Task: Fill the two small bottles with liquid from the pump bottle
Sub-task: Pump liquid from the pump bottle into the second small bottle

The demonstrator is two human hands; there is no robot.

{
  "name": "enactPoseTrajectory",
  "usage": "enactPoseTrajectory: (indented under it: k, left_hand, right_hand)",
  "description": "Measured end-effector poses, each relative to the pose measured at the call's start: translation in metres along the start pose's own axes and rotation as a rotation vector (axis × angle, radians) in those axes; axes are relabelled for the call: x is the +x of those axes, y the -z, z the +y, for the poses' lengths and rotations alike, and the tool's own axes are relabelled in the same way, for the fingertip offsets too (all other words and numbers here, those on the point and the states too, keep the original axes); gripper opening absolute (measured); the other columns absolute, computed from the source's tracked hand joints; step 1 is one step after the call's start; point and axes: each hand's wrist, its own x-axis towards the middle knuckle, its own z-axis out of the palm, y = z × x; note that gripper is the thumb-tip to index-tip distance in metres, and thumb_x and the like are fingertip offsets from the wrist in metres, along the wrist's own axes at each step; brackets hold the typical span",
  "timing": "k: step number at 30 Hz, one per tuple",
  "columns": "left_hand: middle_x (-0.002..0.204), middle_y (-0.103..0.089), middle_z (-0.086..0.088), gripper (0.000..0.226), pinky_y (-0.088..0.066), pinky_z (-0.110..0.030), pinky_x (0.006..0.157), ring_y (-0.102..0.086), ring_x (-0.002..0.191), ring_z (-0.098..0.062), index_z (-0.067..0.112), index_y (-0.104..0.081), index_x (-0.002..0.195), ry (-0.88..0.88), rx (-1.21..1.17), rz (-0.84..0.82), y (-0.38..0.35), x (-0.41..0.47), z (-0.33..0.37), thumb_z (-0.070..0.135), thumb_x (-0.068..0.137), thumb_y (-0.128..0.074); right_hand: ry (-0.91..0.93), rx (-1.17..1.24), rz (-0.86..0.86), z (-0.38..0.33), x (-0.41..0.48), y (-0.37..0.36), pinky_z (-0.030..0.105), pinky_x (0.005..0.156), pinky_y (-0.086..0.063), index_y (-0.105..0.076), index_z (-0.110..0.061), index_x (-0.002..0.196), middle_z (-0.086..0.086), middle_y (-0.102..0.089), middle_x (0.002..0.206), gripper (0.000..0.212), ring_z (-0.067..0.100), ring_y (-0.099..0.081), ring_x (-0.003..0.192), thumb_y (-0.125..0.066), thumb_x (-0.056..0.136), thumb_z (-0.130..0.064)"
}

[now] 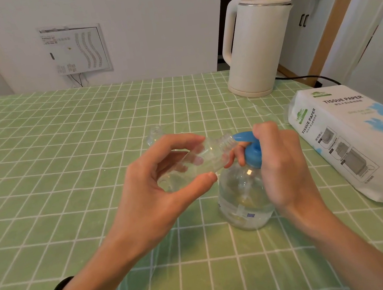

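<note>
Small bottle (213, 152) tilted at spout (241, 137), pump bottle (242, 199) holding clear liquid

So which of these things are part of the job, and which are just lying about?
In use: small bottle in the left hand; pump bottle, right hand gripping its blue pump head; second small bottle, standing behind.
Lying about: kettle; tissue paper pack.

Left hand (166, 180) holds tilted small bottle (208, 158) at spout (242, 136) of pump bottle (242, 199).
</note>
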Motion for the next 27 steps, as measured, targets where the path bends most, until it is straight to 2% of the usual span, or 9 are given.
enactPoseTrajectory:
  k: [2, 6, 9, 13, 16, 18, 22, 24, 27]
  left_hand:
    - [0.113, -0.077, 0.008, 0.043, -0.061, -0.035, 0.094, -0.077, 0.105, -0.018, 0.029, -0.071, 0.12, 0.008, 0.001, 0.002, -0.0009, -0.0006, 0.0007, 0.03, 0.079, -0.084]
    - [0.114, -0.077, 0.009, 0.043, -0.06, -0.039, 0.096, -0.076, 0.107, -0.019, 0.03, -0.071, 0.12, 0.016, -0.001, 0.0, -0.0011, -0.0014, 0.0009, 0.032, 0.079, -0.084]
    - [0.115, -0.077, 0.011, 0.045, -0.061, -0.04, 0.096, -0.076, 0.108, -0.019, 0.03, -0.071, 0.122, 0.016, 0.003, -0.002, -0.0002, -0.0015, 0.0012, 0.032, 0.079, -0.084]
    - [0.116, -0.076, 0.011, 0.044, -0.061, -0.038, 0.094, -0.076, 0.107, -0.018, 0.03, -0.07, 0.122, 0.013, -0.003, 0.004, -0.0003, -0.0006, 0.0007, 0.031, 0.079, -0.084]
    - [0.115, -0.077, 0.011, 0.044, -0.061, -0.036, 0.094, -0.076, 0.106, -0.018, 0.03, -0.07, 0.121, 0.011, -0.003, 0.004, -0.0007, -0.0003, 0.0001, 0.03, 0.079, -0.084]
    - [0.114, -0.077, 0.01, 0.044, -0.061, -0.035, 0.094, -0.076, 0.107, -0.019, 0.03, -0.071, 0.121, 0.014, -0.002, 0.004, -0.0008, -0.0006, 0.0, 0.031, 0.079, -0.084]
    - [0.115, -0.077, 0.01, 0.045, -0.061, -0.036, 0.094, -0.076, 0.107, -0.019, 0.028, -0.071, 0.122, 0.014, -0.004, 0.003, -0.0009, -0.0009, 0.0003, 0.032, 0.079, -0.084]
    - [0.114, -0.077, 0.01, 0.045, -0.061, -0.036, 0.094, -0.076, 0.107, -0.018, 0.028, -0.07, 0.123, 0.013, -0.004, -0.001, -0.0006, -0.001, 0.0008, 0.032, 0.08, -0.084]
    - [0.116, -0.077, 0.013, 0.046, -0.061, -0.032, 0.094, -0.076, 0.109, -0.016, 0.028, -0.07, 0.125, 0.005, -0.004, -0.001, -0.0003, -0.0005, 0.0014, 0.033, 0.081, -0.083]
  right_hand:
    - [-0.006, -0.017, -0.004, 0.0005, 0.0, 0.0, 0.019, 0.06, -0.045, -0.05, 0.011, 0.056, 0.028, -0.067, 0.066, 0.056, 0.006, -0.067, 0.06, -0.035, 0.092, -0.029]
    - [-0.033, 0.007, 0.022, 0.0019, -0.002, -0.0002, 0.022, 0.07, -0.049, -0.053, -0.018, 0.048, 0.005, -0.076, 0.066, 0.058, 0.01, -0.071, 0.069, -0.035, 0.096, -0.044]
    - [-0.046, -0.012, 0.043, 0.0023, -0.0029, -0.0011, 0.033, 0.075, -0.048, -0.056, -0.018, 0.049, 0.003, -0.079, 0.071, 0.067, 0.011, -0.073, 0.071, -0.032, 0.099, -0.056]
    - [-0.021, 0.027, 0.028, -0.0007, -0.0011, -0.0015, 0.023, 0.071, -0.051, -0.053, -0.02, 0.046, 0.007, -0.075, 0.065, 0.058, 0.012, -0.072, 0.069, -0.035, 0.096, -0.043]
    - [0.008, -0.038, 0.012, -0.0009, 0.001, -0.0009, 0.013, 0.059, -0.044, -0.049, 0.009, 0.054, 0.027, -0.067, 0.063, 0.057, 0.003, -0.066, 0.058, -0.035, 0.094, -0.03]
    - [0.011, -0.056, 0.005, -0.0003, 0.0005, -0.0006, 0.014, 0.058, -0.044, -0.047, 0.014, 0.057, 0.032, -0.065, 0.065, 0.058, 0.002, -0.065, 0.057, -0.035, 0.094, -0.029]
    - [-0.046, -0.01, 0.03, 0.0003, -0.0011, -0.0005, 0.029, 0.071, -0.051, -0.052, -0.02, 0.046, 0.005, -0.076, 0.066, 0.059, 0.014, -0.071, 0.07, -0.035, 0.094, -0.049]
    - [-0.043, -0.022, 0.034, -0.0001, -0.001, -0.0012, 0.033, 0.073, -0.05, -0.054, -0.021, 0.046, 0.002, -0.078, 0.068, 0.062, 0.013, -0.072, 0.071, -0.033, 0.093, -0.055]
    - [-0.018, 0.009, 0.031, -0.0005, -0.0002, -0.0009, 0.024, 0.069, -0.052, -0.052, -0.019, 0.046, 0.003, -0.072, 0.059, 0.056, 0.013, -0.071, 0.067, -0.037, 0.095, -0.042]
